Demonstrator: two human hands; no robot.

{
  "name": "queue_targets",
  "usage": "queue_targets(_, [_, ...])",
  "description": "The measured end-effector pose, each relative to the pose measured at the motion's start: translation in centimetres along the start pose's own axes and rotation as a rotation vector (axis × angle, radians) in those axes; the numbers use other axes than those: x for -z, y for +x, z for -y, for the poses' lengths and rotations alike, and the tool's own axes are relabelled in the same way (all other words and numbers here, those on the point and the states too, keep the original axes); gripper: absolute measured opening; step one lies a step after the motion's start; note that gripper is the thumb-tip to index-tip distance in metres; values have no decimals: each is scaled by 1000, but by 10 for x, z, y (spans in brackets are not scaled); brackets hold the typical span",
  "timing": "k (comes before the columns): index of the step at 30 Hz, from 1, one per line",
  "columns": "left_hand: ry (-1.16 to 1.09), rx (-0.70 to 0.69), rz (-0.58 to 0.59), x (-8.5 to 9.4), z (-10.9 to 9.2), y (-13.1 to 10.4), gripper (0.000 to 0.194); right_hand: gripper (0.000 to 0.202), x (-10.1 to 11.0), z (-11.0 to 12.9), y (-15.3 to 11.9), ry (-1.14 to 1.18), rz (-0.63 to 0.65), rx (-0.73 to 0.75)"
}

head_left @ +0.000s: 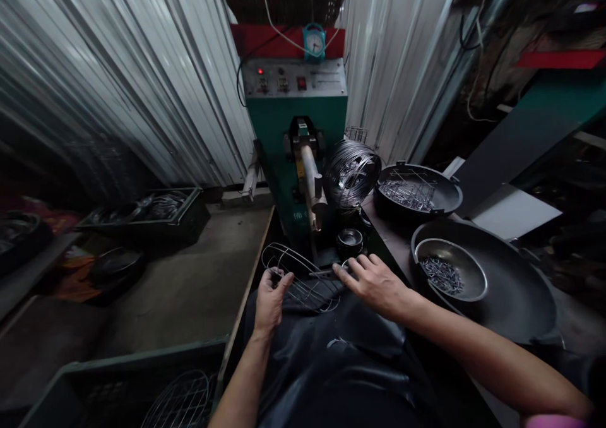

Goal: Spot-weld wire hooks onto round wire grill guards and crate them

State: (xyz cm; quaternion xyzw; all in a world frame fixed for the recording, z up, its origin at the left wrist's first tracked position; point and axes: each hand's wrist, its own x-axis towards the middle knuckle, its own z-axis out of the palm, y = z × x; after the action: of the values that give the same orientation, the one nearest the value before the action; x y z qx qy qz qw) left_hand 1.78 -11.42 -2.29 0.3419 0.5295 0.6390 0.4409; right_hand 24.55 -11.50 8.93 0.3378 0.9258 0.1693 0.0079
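My left hand [269, 298] pinches the left side of a curved wire frame [310, 292], which looks like a small wire rack, over my lap. My right hand [376, 286] is closed round a slim metal tool [326, 274] that looks like pliers. Its tip reaches over the frame's wires; I cannot tell whether it grips one. A dark apron [331, 358] lies beneath both hands. Just beyond the right hand stands a small dark round dish [350, 238]. The green machine [269, 125], with a thick metal electrode arm [310, 169], stands in front of me.
A bundle of wire rings [353, 169] hangs beside the machine. At right, a black pan [416, 188] holds wire pieces, and a wok [516, 289] holds a metal bowl [478, 276] of short pieces. Green crates [189, 216] stand at left, with another crate [71, 377] near my left arm.
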Motion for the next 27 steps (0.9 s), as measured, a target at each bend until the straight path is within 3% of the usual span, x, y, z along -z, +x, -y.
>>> queue_targets(6, [-45, -56, -108, -31, 2, -12, 36, 37, 8, -6, 1, -123, -54, 6])
queue_targets(11, [-194, -20, -197, -47, 8, -19, 37, 42, 10, -2, -2, -91, -40, -136])
queue_targets(18, [-261, 100, -214, -40, 12, -25, 36, 55, -11, -1, -11, 256, 64, -248])
queue_targets(23, [-290, 121, -245, -33, 13, -23, 39, 50, -34, 9, -29, 583, -54, -339])
queue_targets(27, [-271, 93, -227, -28, 15, -15, 41, 54, -57, 17, -73, 727, -96, -433])
